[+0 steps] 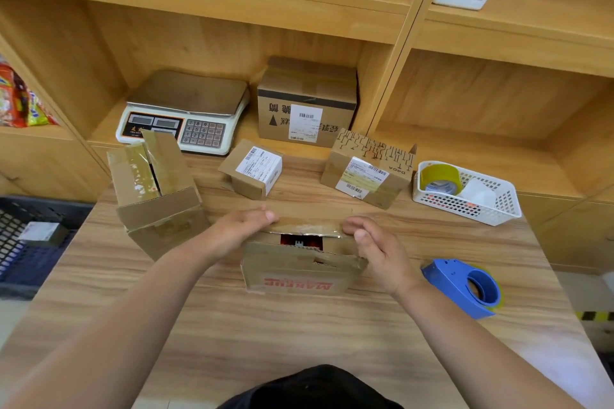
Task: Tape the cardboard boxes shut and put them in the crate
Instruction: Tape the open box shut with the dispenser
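Black cloth (315, 388) shows at six o'clock. At twelve from it, my left hand (239, 232) and right hand (375, 249) both grip the far flap of the cardboard box (299, 272), fingers curled.

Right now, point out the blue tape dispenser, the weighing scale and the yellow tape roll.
blue tape dispenser (448, 279): head view, its side plate.
weighing scale (186, 93): head view, its metal pan.
yellow tape roll (440, 173): head view, its outer band.

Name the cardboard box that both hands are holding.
The box with red lettering, nearest the person; the left hand and right hand hold its far flap. It alone is touched.
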The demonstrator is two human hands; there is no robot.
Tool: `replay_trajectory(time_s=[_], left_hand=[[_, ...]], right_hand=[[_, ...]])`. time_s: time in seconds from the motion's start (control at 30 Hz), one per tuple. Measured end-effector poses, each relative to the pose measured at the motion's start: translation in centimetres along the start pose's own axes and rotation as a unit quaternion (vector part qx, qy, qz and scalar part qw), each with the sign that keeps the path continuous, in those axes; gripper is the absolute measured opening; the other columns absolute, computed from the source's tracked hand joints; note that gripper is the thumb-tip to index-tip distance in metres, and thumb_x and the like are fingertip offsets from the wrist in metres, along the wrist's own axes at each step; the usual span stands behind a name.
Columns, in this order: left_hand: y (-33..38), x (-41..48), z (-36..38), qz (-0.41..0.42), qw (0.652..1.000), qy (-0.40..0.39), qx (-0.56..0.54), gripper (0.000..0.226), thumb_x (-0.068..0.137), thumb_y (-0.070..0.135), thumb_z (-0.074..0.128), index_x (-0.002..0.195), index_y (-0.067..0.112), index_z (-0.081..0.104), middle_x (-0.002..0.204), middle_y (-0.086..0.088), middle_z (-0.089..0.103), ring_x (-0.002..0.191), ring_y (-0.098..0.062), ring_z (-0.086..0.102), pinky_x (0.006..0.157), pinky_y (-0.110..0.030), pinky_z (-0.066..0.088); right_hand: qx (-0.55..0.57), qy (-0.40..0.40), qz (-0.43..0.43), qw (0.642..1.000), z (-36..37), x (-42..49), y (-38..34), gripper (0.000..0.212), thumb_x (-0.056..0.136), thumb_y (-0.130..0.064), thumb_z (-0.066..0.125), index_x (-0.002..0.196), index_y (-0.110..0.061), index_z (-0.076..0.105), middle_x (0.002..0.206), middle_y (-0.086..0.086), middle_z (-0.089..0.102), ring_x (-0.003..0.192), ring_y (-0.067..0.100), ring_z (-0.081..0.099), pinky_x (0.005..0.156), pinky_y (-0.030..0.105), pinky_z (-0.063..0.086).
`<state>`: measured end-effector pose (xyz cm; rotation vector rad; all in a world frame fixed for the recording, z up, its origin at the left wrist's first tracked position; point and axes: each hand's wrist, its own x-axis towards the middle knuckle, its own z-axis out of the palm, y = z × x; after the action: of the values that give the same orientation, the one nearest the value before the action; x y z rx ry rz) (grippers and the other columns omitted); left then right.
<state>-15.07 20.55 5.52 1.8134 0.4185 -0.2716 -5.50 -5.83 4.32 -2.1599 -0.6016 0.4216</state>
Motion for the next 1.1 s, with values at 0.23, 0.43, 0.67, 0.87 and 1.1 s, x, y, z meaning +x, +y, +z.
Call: replay_trajectory(time_s=[0.23, 0.43, 0.67, 0.87, 1.1], left_hand=[[-0.6, 0.2, 0.2, 0.01, 1.0, -0.008, 0.007, 0.045, 0.077, 0.049, 0.071, 0.117, 0.031, 0.065, 0.149, 0.009, 0.037, 0.116, 0.007, 0.045, 0.097, -0.016, 0.032], [-1.5, 1.5, 0.5, 0.035, 0.996, 0.058, 0.049, 0.026, 0.088, 0.022, 0.066, 0.114, 0.02, 0.067, 0.14, 0.006, 0.049, 0.096, 0.018, 0.049, 0.074, 0.002, 0.035], [-2.9, 1.6, 1.6, 0.063, 0.985, 0.123, 0.101, 0.031, 0.086, 0.01, 0.066, 0.109, 0.031, 0.068, 0.14, 0.012, 0.049, 0.121, 0.006, 0.045, 0.091, -0.007, 0.032], [-3.9, 1.2, 2.8, 0.126, 0.974, 0.163, 0.091, 0.029, 0.086, 0.0, 0.061, 0.103, 0.023, 0.069, 0.123, 0.016, 0.057, 0.126, 0.012, 0.034, 0.099, 0.001, 0.019], [-4.6, 1.5, 3.3, 0.177, 0.947, 0.202, 0.178, 0.023, 0.089, 0.004, 0.06, 0.1, 0.02, 0.072, 0.119, 0.019, 0.059, 0.128, 0.008, 0.036, 0.111, -0.018, 0.021]], right_hand=[[-0.135, 0.011, -0.042, 0.99, 0.2, 0.3, 0.2, 0.068, 0.077, -0.069, 0.03, 0.12, -0.027, 0.062, 0.113, -0.011, 0.064, 0.109, 0.013, 0.055, 0.096, 0.034, 0.041], [-0.139, 0.059, -0.059, 0.987, 0.9, 1.5, 0.3, 0.06, 0.086, -0.06, 0.036, 0.119, -0.017, 0.063, 0.096, -0.009, 0.063, 0.093, 0.011, 0.051, 0.076, 0.026, 0.036], [-0.194, 0.079, -0.098, 0.973, 1.8, 2.0, 0.8, 0.03, 0.086, -0.026, 0.068, 0.113, -0.013, 0.066, 0.095, -0.003, 0.064, 0.094, 0.014, 0.049, 0.073, 0.022, 0.031], [-0.213, 0.081, -0.11, 0.967, 2.3, 2.1, 1.4, 0.034, 0.081, -0.026, 0.073, 0.112, -0.012, 0.067, 0.094, 0.0, 0.061, 0.094, 0.017, 0.05, 0.074, 0.023, 0.033], [-0.214, 0.049, -0.111, 0.969, 2.5, 2.8, 1.7, 0.037, 0.078, -0.021, 0.076, 0.113, -0.013, 0.067, 0.097, 0.0, 0.057, 0.097, 0.019, 0.048, 0.079, 0.027, 0.041]])
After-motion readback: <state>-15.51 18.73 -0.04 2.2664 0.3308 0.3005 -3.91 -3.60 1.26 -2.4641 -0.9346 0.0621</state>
